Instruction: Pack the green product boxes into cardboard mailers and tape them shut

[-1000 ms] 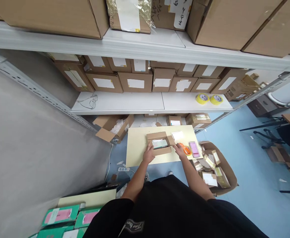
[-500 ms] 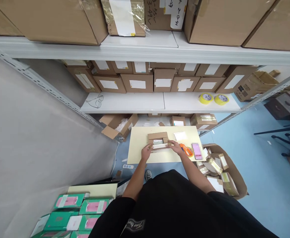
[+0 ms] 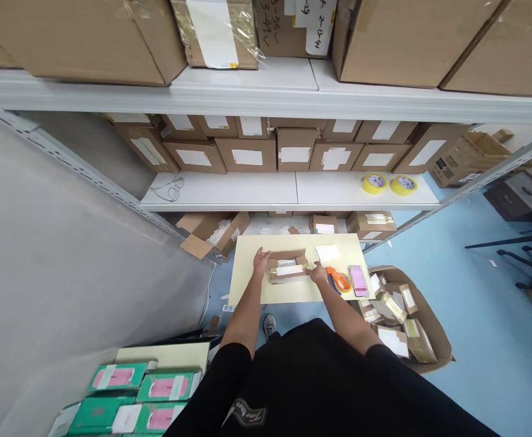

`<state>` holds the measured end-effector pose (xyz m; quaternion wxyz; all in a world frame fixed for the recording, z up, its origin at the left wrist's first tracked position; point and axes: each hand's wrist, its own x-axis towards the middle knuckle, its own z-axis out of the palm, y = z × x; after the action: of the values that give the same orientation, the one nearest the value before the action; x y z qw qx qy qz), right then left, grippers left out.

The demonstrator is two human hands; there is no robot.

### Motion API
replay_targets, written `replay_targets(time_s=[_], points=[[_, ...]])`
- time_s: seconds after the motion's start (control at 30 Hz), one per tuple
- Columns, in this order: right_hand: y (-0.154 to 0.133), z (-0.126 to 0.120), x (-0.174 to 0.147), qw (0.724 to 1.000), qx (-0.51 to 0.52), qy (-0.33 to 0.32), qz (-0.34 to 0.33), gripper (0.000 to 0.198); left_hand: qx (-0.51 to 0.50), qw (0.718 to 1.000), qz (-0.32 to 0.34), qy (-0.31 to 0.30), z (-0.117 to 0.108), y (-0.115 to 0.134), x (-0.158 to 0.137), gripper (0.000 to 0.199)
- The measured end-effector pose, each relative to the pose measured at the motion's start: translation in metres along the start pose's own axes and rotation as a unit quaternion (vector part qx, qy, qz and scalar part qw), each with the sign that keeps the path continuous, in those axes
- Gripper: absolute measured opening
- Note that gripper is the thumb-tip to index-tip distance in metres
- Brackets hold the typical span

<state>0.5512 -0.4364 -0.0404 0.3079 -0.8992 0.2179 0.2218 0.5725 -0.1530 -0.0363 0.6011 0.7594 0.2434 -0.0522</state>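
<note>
A small open cardboard box sits on the cream tabletop, with its far flap raised and a white label strip along its near flap. Something pale lies inside, too small to make out. My left hand grips the box at its far left corner. On the right side, my right hand has its fingers closed on the box's edge. Orange-handled scissors lie just right of that hand, over a yellow tape roll. Beyond them is a pink pixelated item, and white paper lies behind.
A shelf rack with labelled cartons stands ahead, two yellow tape rolls on its middle board. A large bin of small parcels is at the right. An open carton stands left of the table; green boxes lie lower left.
My left hand has moved from the box's near left edge to its far left corner. The far flap now stands more upright. My right hand shifted slightly down at the right edge.
</note>
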Motion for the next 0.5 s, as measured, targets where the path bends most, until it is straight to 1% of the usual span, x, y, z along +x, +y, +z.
replay_targets(time_s=[0.07,0.13,0.2,0.27,0.33,0.4,0.43,0.5], points=[[0.001,0.001,-0.003,1.0,0.006,-0.004,0.017,0.075,0.007,1.0,0.011,-0.005,0.0,-0.004,-0.003,0.052],[0.001,0.004,-0.005,1.0,0.008,0.0,0.02,0.075,0.045,0.998,0.03,0.014,0.0,-0.012,-0.011,0.044],[0.002,0.007,-0.007,1.0,0.008,0.011,-0.004,0.075,0.106,0.993,0.023,0.052,0.0,-0.021,-0.019,0.046],[0.005,0.007,-0.009,0.998,0.018,0.032,-0.056,0.073,0.16,0.985,-0.022,0.064,0.0,-0.026,-0.024,0.048],[0.012,0.003,-0.011,0.989,0.037,0.063,-0.129,0.069,0.201,0.977,-0.064,0.041,0.002,-0.028,-0.027,0.047],[0.024,-0.007,-0.011,0.976,0.049,0.096,-0.188,0.067,0.239,0.968,-0.071,0.015,0.006,-0.026,-0.028,0.051],[0.031,-0.014,-0.011,0.972,0.049,0.11,-0.204,0.066,0.255,0.964,-0.069,0.005,0.009,-0.024,-0.029,0.054],[0.047,-0.03,-0.009,0.97,0.047,0.129,-0.2,0.064,0.286,0.956,-0.068,-0.014,0.018,-0.022,-0.032,0.061]])
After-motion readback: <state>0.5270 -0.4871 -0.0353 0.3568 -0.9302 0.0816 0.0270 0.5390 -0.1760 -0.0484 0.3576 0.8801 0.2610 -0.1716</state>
